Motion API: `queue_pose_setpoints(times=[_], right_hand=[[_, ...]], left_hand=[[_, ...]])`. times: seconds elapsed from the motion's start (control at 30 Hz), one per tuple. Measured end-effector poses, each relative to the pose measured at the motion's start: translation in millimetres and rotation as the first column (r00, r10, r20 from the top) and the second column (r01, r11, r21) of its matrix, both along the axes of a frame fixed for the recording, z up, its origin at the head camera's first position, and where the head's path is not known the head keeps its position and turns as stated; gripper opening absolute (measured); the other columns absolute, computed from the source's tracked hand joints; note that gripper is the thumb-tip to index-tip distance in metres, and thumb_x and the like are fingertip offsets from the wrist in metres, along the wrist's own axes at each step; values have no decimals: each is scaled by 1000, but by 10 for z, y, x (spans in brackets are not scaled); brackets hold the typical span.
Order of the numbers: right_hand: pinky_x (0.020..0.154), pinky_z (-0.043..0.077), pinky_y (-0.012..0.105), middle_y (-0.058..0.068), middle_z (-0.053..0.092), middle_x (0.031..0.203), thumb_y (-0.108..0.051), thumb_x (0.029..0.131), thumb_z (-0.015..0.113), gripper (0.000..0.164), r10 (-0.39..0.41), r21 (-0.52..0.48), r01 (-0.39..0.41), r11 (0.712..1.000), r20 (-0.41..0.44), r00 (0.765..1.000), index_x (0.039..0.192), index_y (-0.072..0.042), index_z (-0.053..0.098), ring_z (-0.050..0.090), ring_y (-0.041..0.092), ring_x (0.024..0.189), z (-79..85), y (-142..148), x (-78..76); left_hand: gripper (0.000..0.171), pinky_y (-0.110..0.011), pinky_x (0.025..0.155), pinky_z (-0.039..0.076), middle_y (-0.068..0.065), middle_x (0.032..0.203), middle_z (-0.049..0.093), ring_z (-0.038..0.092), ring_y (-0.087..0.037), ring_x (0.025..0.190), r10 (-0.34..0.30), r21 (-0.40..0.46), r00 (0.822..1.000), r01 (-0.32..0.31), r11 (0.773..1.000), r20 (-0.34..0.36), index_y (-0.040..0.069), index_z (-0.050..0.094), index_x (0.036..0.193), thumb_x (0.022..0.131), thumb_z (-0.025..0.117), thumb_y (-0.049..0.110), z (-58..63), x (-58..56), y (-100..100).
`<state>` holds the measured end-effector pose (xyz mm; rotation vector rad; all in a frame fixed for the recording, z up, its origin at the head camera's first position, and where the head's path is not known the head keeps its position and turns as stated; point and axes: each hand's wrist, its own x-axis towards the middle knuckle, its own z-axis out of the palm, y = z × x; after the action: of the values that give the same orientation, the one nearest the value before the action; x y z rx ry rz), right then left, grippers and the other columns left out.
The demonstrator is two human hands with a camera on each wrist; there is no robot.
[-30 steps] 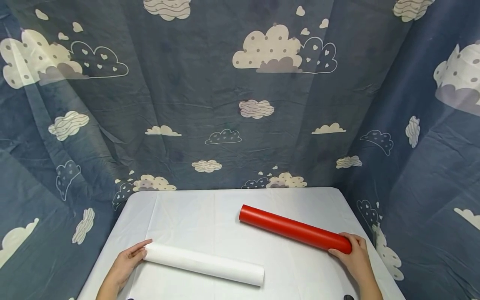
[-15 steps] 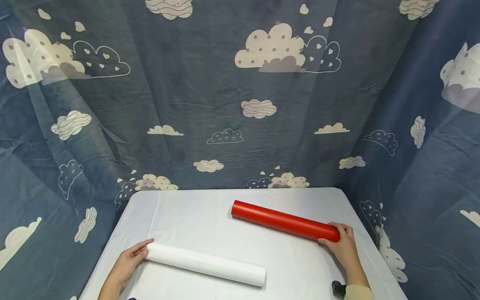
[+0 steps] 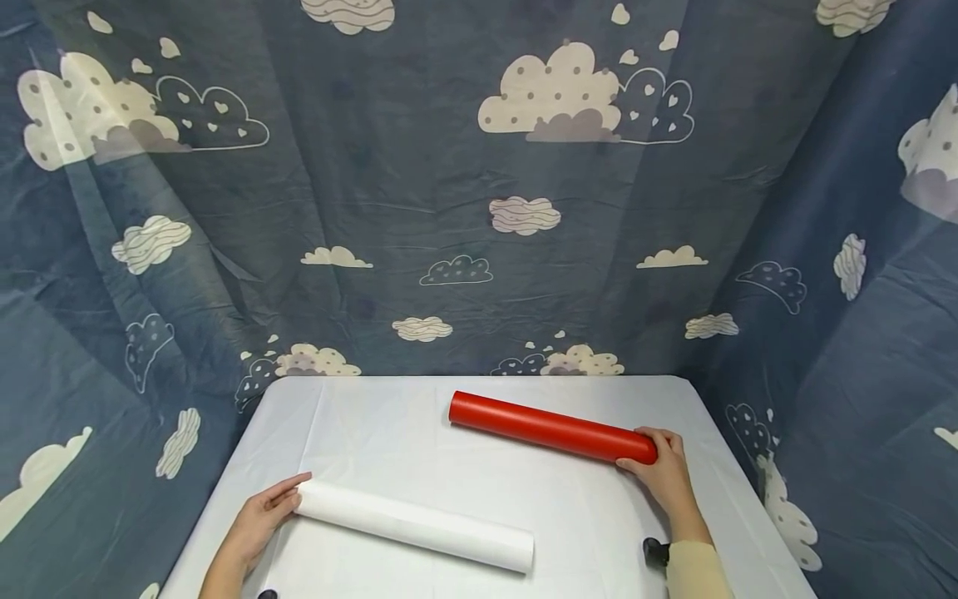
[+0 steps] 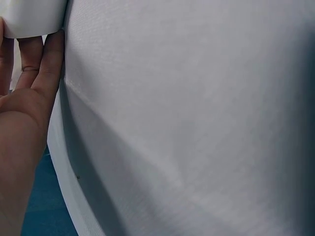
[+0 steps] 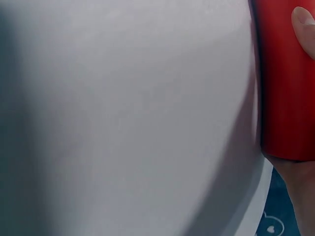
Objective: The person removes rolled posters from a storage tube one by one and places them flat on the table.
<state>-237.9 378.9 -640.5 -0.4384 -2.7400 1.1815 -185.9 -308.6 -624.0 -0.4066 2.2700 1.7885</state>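
Observation:
A long smooth red roll [image 3: 550, 428] lies slanted across the back right of the white table, its left end farther back. My right hand [image 3: 660, 467] grips its right end, thumb on the near side and fingers over the far side. In the right wrist view the thumb presses on the red roll [image 5: 288, 98]. A matching white roll [image 3: 419, 526] lies in front and to the left, slanting the same way. My left hand [image 3: 262, 520] holds its left end between thumb and fingers. In the left wrist view, fingers reach behind the end of the white roll [image 4: 34, 17].
A white cloth covers the table [image 3: 374, 433]. Dark blue curtains [image 3: 419, 166] with cloud prints stand behind it and on both sides. A black wrist device [image 3: 655, 552] shows beside the right sleeve [image 3: 696, 570].
My right hand has moved the red roll to the left and toward the back of the table. The left hand and white roll stay in place; the head view has shifted slightly.

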Motion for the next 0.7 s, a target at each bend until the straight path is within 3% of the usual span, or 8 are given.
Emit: queue_pose_setpoints(times=[0.7], right_hand=[[115, 42, 72, 29, 28, 159, -31, 87, 89, 79, 51, -12, -52, 999, -16, 999, 151, -9, 49, 34, 52, 142, -26, -212, -526]], left_hand=[[50, -19, 95, 59, 5, 125, 71, 64, 8, 104, 8, -16, 1000, -9, 1000, -9, 7, 59, 151, 104, 70, 22, -21, -14, 1]])
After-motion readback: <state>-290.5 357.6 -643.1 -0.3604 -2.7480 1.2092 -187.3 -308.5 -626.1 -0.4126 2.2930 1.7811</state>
